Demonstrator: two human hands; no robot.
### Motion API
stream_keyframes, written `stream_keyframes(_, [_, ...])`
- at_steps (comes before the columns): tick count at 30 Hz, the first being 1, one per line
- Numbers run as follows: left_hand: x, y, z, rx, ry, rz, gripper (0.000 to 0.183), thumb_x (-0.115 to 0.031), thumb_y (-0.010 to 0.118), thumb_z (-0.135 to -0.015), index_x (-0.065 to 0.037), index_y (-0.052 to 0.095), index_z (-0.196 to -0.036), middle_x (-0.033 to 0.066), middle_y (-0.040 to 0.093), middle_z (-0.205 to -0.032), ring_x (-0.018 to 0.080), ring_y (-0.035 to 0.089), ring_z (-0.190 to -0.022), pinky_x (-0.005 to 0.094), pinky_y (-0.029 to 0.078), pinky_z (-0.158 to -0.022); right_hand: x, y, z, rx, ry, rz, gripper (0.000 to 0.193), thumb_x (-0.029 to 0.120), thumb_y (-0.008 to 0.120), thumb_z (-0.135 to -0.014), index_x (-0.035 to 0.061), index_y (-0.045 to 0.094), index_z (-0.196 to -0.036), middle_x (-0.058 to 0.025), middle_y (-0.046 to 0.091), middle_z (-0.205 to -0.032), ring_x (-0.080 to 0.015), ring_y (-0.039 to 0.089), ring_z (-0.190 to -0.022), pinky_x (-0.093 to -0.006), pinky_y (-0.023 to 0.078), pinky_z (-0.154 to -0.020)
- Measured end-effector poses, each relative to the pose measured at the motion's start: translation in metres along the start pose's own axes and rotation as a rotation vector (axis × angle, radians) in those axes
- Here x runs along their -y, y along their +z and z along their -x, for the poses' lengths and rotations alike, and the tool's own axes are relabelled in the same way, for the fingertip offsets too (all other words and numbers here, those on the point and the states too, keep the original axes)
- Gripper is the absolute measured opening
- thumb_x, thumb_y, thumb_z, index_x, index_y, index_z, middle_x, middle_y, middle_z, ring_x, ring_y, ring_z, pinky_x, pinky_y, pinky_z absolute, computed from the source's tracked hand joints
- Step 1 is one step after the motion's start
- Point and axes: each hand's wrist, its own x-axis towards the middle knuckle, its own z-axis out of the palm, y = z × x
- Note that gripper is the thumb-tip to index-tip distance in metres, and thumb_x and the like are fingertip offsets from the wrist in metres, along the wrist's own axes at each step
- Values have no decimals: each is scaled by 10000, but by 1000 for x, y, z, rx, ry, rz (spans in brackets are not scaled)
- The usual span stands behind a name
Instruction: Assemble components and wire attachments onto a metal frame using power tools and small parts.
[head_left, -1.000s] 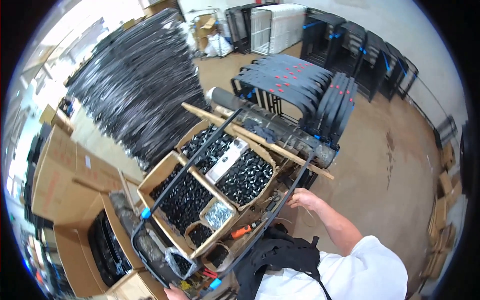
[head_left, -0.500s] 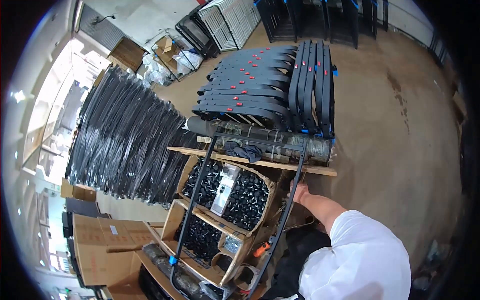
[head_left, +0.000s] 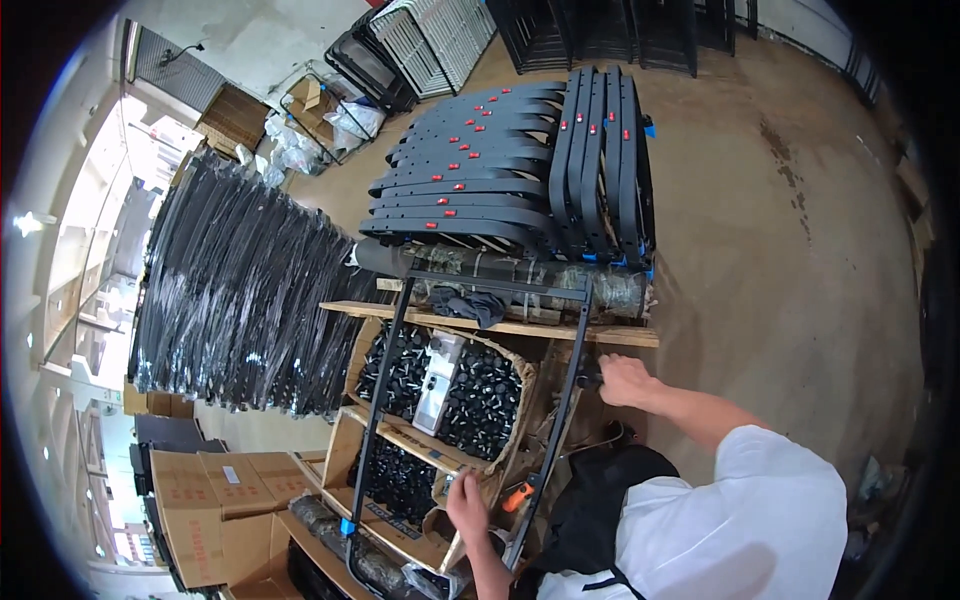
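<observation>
My right hand (head_left: pixel 627 381) is closed beside the right rail of a black metal frame (head_left: pixel 500 286). A small dark thing shows at its fingers; its kind cannot be made out. My left hand (head_left: pixel 467 508) is raised over the lower carton's (head_left: pixel 345 450) right edge, fingers drawn together; what they hold, if anything, is hidden. The frame slants across two open cartons. In the upper carton (head_left: pixel 525 385) lie many black round-headed screws (head_left: pixel 485 405) and a pale metal block (head_left: pixel 437 385). Small black parts (head_left: pixel 395 485) fill the lower one.
A wooden plank (head_left: pixel 530 326) crosses beneath the frame's top. Behind it stand stacked dark curved frames (head_left: pixel 470 165) with red tabs. A tall film-wrapped black stack (head_left: pixel 235 290) stands left, and cardboard boxes (head_left: pixel 215 510) lower left. An orange-handled tool (head_left: pixel 518 495) lies by the right rail.
My left hand has come into view over the lower carton. My right hand has moved slightly right and its dark thing now shows. The view has shifted, moving the scene slightly left.
</observation>
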Motion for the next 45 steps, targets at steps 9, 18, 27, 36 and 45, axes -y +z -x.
stream_keyframes(9, [-151,146,-87,465,173,305,313,-178,603,-1095,27,695,-1313,115,764,-1211,170,714,-1129,301,539,-1000,5,-184,93,273,79,-34,301,248,652,-833,-32,688,-937,-285,734,-931,-464,723,-941,-559,569,-844])
stream_keyframes(18, [-289,244,-109,858,356,627,488,-417,544,-1127,6,675,-1334,97,711,-1236,165,619,-1178,326,448,-1079,72,-281,24,115,-62,-38,350,301,598,-858,-27,703,-920,-201,718,-708,-367,752,-731,-492,595,-735])
stream_keyframes(27, [-277,276,-130,765,134,775,272,-286,715,-1048,-33,706,-1148,0,691,-1009,83,610,-886,273,514,-793,81,-277,-10,200,25,-45,305,244,576,-821,-11,730,-754,-166,725,-659,-309,754,-720,-441,599,-765])
stream_keyframes(36, [-265,280,-139,731,147,753,265,-273,699,-1051,-27,704,-1150,7,696,-1034,95,603,-945,282,497,-861,81,-272,-28,241,15,27,352,265,573,-828,-41,727,-749,-187,730,-676,-329,750,-720,-447,602,-766])
stream_keyframes(45, [-260,279,-136,775,149,689,258,-272,661,-1072,-34,690,-1170,15,701,-1089,105,616,-991,287,497,-908,75,-263,-29,231,52,37,379,288,580,-856,-34,730,-725,-175,736,-684,-320,751,-715,-450,601,-767])
